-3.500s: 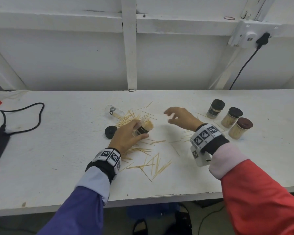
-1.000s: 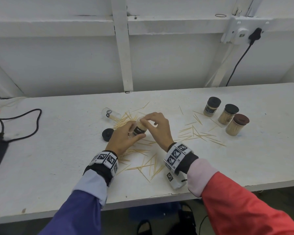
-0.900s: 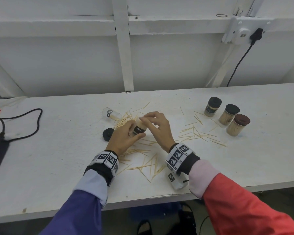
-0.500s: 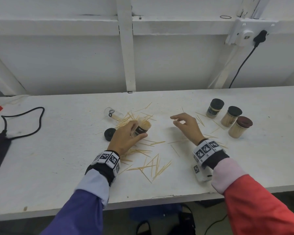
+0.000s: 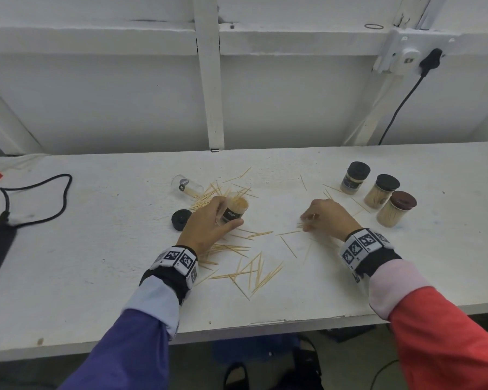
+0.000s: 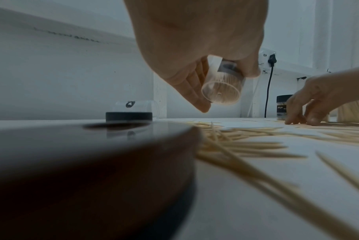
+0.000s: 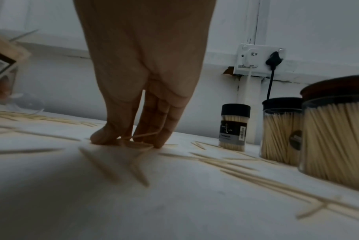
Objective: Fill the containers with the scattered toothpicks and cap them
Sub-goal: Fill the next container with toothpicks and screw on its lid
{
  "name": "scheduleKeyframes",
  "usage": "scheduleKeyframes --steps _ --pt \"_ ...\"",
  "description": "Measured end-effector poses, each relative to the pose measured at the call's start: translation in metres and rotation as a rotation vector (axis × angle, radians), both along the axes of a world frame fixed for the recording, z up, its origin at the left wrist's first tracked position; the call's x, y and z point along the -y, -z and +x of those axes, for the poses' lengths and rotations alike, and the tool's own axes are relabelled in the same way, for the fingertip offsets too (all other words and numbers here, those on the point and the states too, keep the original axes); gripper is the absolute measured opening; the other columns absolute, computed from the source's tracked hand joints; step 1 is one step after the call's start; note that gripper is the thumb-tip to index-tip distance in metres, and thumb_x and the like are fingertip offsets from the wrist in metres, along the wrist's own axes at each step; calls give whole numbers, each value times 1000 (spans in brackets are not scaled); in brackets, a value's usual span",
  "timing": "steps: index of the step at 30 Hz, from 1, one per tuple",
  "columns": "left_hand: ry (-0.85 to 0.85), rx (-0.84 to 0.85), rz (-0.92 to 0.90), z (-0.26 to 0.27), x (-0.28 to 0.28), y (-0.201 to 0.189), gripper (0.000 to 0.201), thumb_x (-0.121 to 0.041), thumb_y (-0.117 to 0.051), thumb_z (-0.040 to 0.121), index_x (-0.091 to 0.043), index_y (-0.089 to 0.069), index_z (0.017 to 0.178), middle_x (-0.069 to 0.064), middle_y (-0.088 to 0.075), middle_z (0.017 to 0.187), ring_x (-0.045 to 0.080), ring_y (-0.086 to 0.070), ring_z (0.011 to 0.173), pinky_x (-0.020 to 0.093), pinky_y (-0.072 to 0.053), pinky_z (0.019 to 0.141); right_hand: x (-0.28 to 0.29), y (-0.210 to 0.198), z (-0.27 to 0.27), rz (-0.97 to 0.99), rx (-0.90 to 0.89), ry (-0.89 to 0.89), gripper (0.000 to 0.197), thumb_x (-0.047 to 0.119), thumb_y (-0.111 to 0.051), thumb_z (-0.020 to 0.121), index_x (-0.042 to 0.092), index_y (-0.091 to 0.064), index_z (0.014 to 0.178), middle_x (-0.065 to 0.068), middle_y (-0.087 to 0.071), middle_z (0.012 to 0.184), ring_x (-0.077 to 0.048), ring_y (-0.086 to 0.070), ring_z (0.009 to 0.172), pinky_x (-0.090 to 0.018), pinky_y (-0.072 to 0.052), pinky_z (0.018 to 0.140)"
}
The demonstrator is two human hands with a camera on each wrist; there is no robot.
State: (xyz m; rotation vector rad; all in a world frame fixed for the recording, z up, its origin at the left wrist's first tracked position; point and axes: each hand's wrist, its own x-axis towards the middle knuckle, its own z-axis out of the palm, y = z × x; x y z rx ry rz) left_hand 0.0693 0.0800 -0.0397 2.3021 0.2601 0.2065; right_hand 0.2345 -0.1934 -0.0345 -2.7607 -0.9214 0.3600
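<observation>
My left hand [image 5: 209,220] grips an uncapped clear container [image 5: 234,211] full of toothpicks, tilted and lifted off the table [image 6: 221,92]. Its black cap [image 5: 181,219] lies on the table just left of that hand. My right hand [image 5: 326,215] is down on the table to the right, thumb and fingers [image 7: 153,129] pinching a few toothpicks [image 7: 141,135] against the surface. Loose toothpicks [image 5: 254,273] lie scattered between and in front of both hands. An empty clear container [image 5: 187,186] lies on its side behind the left hand.
Three capped, filled containers [image 5: 378,191] stand at the right, close to my right hand [image 7: 234,126]. A black cable [image 5: 37,198] and dark device lie at far left. A wall socket with plug [image 5: 417,57] is on the back wall. The table's front edge [image 5: 237,330] is near.
My right hand left the container's mouth, swung right and came down onto the scattered toothpicks. The left hand kept holding the container in about the same place.
</observation>
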Motion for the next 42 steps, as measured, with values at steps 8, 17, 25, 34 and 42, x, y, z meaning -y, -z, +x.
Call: scheduleKeyframes --steps 8,17,25,34,42 --pt "-1 -16 15 0 0 0 61 -57 -69 81 -22 -49 127 -6 -62 118 14 -57 107 39 -49 94 0 -6 -4 -81 150 -34 9 29 -68 85 26 -74 90 8 -68 93 -16 -60 91 -26 -36 68" --pt "5 -38 19 1 0 0 65 -58 -69 80 -21 -49 129 -5 -62 122 14 -57 112 40 -49 97 0 -6 -1 -129 109 -100 12 31 -62 90 20 -67 93 5 -61 98 -17 -51 99 -30 -38 75" --pt "19 -51 36 0 0 -1 67 -60 -67 81 -20 -48 131 -4 -62 123 15 -57 113 42 -48 98 4 -12 0 -67 -60 -11 27 23 -78 78 23 -73 104 8 -60 98 -11 -53 87 -23 -37 70" --pt "18 -66 56 -1 2 -4 65 -57 -67 82 -19 -48 132 -4 -62 121 15 -58 111 39 -48 96 2 -16 -1 -140 35 -30 11 17 -73 80 20 -77 89 3 -72 94 -16 -62 86 -25 -45 71" --pt "27 -57 58 -3 4 -6 61 -56 -68 82 -20 -49 128 -6 -63 114 14 -58 105 36 -49 92 -2 -22 -7 -343 21 -106 7 27 -57 88 22 -58 91 3 -60 98 -18 -56 87 -26 -39 73"
